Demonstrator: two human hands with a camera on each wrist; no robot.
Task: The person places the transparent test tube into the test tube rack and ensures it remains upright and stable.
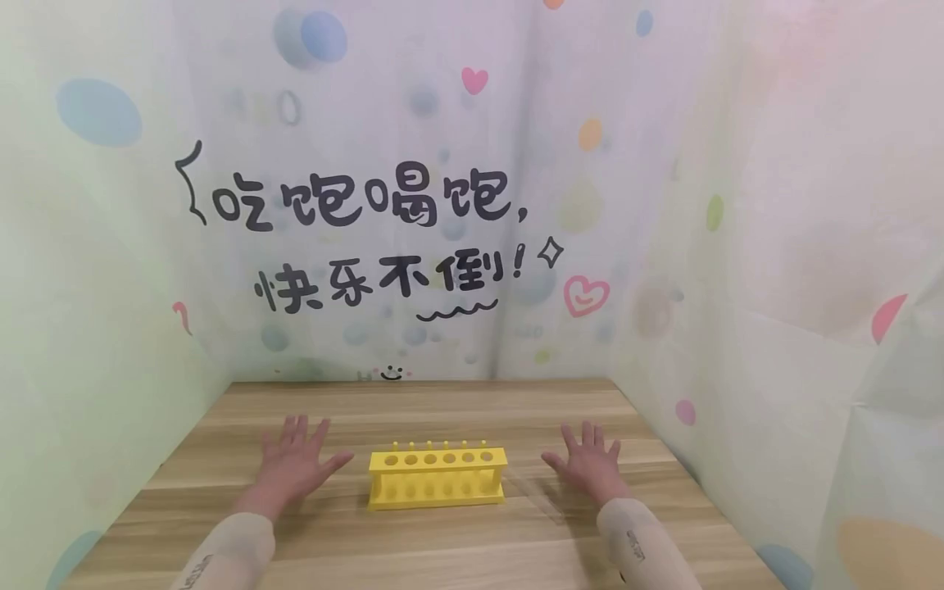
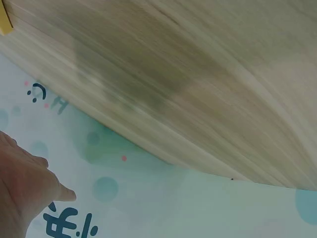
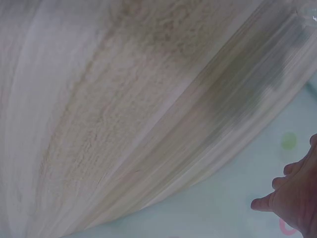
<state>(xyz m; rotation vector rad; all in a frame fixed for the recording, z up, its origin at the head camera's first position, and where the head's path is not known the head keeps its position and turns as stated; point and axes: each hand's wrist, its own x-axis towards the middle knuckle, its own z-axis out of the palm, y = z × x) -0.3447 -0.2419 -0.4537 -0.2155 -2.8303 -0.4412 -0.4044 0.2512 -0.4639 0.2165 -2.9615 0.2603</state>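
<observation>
A yellow test tube rack stands upright on the wooden table, with a row of round holes in its top bar and short pegs behind. My left hand is to the left of it, fingers spread and nothing held. To its right my right hand also has its fingers spread, holding nothing. Between the rack and that hand lies a faint, see-through slender thing. The left wrist view catches the left hand and the rack's yellow edge; in the right wrist view the right hand shows at the edge.
Pale sheets with coloured dots and hearts hang around the table, a back sheet with large dark lettering, a left sheet and a right sheet. The table's far edge meets the back sheet.
</observation>
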